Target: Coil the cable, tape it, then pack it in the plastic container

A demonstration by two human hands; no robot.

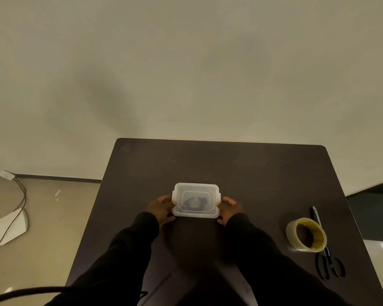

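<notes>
A translucent plastic container sits on the dark table with its lid on. Through the lid a dark coiled cable shows faintly inside. My left hand presses against the container's left side, fingers curled on its edge. On the opposite side my right hand grips the right edge the same way. Both arms wear black sleeves.
A roll of clear tape stands at the right of the table, with black scissors lying just behind and beside it. On the floor to the left lie a white device and loose cords.
</notes>
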